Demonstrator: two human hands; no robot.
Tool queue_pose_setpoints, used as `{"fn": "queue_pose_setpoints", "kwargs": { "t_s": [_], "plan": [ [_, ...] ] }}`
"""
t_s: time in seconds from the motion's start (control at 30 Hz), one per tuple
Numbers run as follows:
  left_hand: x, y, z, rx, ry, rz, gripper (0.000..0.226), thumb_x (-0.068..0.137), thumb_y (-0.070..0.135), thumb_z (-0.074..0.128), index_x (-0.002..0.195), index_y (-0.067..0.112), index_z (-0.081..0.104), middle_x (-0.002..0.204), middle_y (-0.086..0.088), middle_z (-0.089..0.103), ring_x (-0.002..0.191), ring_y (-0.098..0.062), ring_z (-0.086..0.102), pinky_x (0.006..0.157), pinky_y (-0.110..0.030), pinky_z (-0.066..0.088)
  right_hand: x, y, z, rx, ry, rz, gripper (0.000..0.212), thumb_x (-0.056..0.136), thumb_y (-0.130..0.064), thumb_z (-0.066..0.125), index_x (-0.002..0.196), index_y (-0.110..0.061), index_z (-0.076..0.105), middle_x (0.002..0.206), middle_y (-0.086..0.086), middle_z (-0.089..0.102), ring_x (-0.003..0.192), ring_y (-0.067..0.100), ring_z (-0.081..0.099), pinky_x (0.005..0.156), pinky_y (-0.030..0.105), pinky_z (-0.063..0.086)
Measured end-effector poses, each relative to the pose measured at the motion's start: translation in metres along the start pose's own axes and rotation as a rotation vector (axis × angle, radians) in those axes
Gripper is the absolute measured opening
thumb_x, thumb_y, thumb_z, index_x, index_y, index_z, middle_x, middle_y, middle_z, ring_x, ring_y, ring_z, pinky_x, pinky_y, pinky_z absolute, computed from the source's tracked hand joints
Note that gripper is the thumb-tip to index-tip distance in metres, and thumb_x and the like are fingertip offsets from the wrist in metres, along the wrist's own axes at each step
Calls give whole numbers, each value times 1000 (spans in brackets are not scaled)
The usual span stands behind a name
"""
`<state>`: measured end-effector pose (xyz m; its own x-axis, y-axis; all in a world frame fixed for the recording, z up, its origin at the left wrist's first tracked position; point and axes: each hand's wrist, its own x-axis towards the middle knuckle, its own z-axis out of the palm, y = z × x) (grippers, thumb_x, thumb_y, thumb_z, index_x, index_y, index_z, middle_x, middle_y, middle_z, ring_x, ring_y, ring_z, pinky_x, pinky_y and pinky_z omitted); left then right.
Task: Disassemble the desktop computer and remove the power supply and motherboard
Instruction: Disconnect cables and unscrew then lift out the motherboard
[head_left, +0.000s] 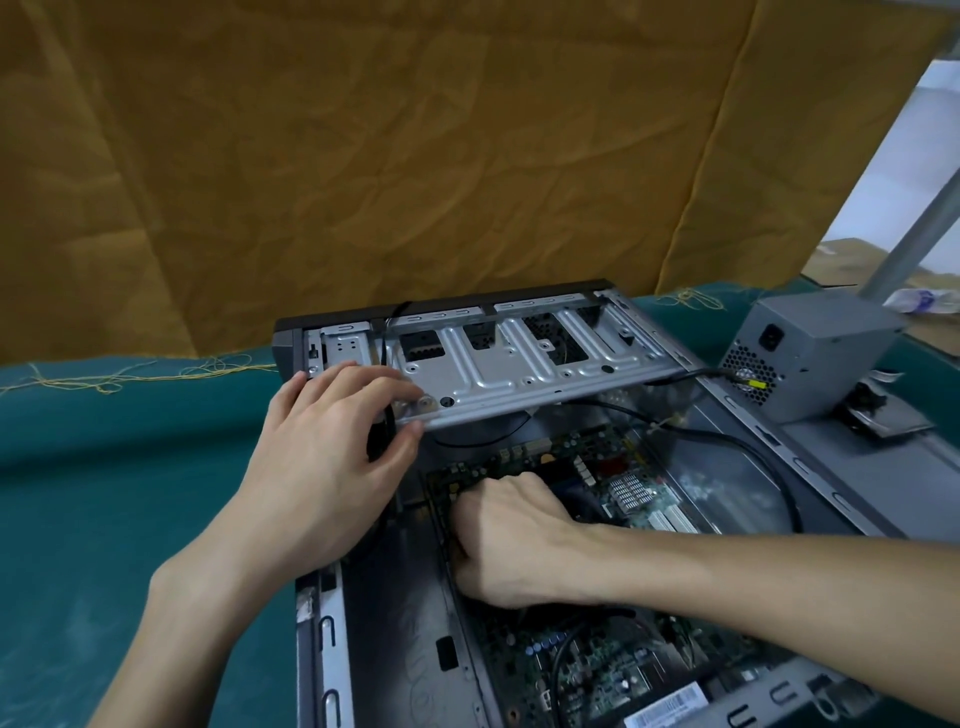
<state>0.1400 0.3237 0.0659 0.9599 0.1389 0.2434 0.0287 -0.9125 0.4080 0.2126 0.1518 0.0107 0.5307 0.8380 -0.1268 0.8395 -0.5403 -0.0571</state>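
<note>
A: Forearms come in at the bottom, both bare; case (332, 639) lies open on its side under them, on green cloth (104, 493)

B: Board status?

A: Board (587, 670) sits in the case, not lifted. PSU (810, 353) is out already, standing at the far right on the case edge, well apart from the hands. One black cable (769, 457) loops across the case toward it

B: Risks, as you judge them?

A: Three. Right hand (511, 545) is fisted low at the board's left edge; if it pulls a connector at an angle or in a jerk, pins or the socket could bend, or the board could flex against mounts I cannot see released. Second, the cable loop: lift the board with anything plugged in and it snags. Third, the drive cage (498, 364) is tilted up over the board; if the left hand (332, 447) lets go, it may drop onto the knuckles and components. Sheet-metal edges near both wrists, too

B: Hands, exactly?

A: Left hand spread fairly wide, fingers over the top of the cage's near left corner, thumb under the edge, so it holds the cage. Right hand curled tight, knuckles up, at the board edge. What it grips I cannot tell; fingers are hidden beneath the hand
</note>
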Motion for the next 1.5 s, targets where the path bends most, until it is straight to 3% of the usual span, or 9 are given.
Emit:
{"fn": "queue_pose_setpoints", "kwargs": {
  "t_s": [0.27, 0.4, 0.67, 0.77, 0.97, 1.17, 1.27, 1.37, 1.5],
  "plan": [
    [0, 0, 0, -8, 0, 1, 35, 97, 50, 41, 125, 40, 60, 135, 24, 51, 138, -6, 39, 123, -43, 15, 0, 1, 1, 5, 16, 12, 38, 76, -33, 64, 59, -17, 35, 73, 16, 60, 76, 43, 65, 53, 31, 25],
    [1, 0, 1, -17, 9, 4, 34, 98, 50, 43, 125, 40, 61, 135, 24, 51, 138, -7, 39, 123, -42, 15, 0, 7, -4, 35, -28, -20, 35, 79, -35, 62, 61, -18, 36, 81, 17, 62, 79, 44, 63, 63, 30, 34],
    [1, 0, 1, -14, 14, 10, 35, 98, 51, 41, 125, 41, 60, 135, 25, 51, 138, -5, 39, 124, -40, 14, 3, 12, -5, 163, -84, 46, 33, 81, -34, 61, 61, -17, 41, 66, 9, 51, 73, 39, 53, 68, 30, 38],
    [0, 0, 2, -12, 22, 8, 34, 98, 51, 41, 124, 40, 60, 134, 25, 52, 137, -5, 40, 123, -40, 14, 4, 12, -1, 155, -12, 72, 37, 82, -34, 62, 61, -18, 37, 74, 19, 57, 71, 40, 55, 64, 30, 36],
    [1, -1, 2, -15, 25, 12, 34, 98, 51, 41, 124, 40, 61, 134, 25, 51, 137, -4, 38, 123, -39, 14, 14, 21, -5, 445, -18, 174, 26, 83, -38, 64, 70, -16, 67, 63, 5, 64, 69, 28, 65, 62, 34, 52],
    [1, -3, 3, -10, 31, 16, 33, 97, 51, 41, 122, 40, 61, 132, 26, 52, 136, -4, 40, 122, -39, 15, 13, 9, -10, 483, -106, -20, 19, 83, -42, 71, 75, -25, 72, 59, -7, 62, 57, 8, 58, 60, 31, 51],
    [2, -3, 5, 0, 35, 24, 33, 97, 51, 42, 122, 41, 61, 133, 25, 52, 136, -5, 40, 122, -39, 15, 8, -1, -15, 500, -114, -95, 22, 85, -50, 72, 78, -29, 70, 68, -8, 67, 63, 6, 62, 63, 31, 53],
    [2, -4, 4, -10, 44, 26, 32, 98, 50, 44, 123, 41, 61, 134, 24, 52, 137, -6, 40, 122, -40, 15, 6, 0, -27, 519, -54, -61, 36, 99, -53, 55, 78, -25, 60, 75, -1, 67, 71, 17, 64, 68, 38, 53],
    [2, -3, 4, -18, 46, 22, 32, 98, 49, 46, 124, 39, 62, 136, 23, 53, 138, -7, 39, 122, -39, 14, -12, 25, -51, 235, -146, -61, 49, 96, -70, 44, 112, -24, 54, 115, 1, 63, 108, 24, 61, 93, 44, 51]
  ]
}}
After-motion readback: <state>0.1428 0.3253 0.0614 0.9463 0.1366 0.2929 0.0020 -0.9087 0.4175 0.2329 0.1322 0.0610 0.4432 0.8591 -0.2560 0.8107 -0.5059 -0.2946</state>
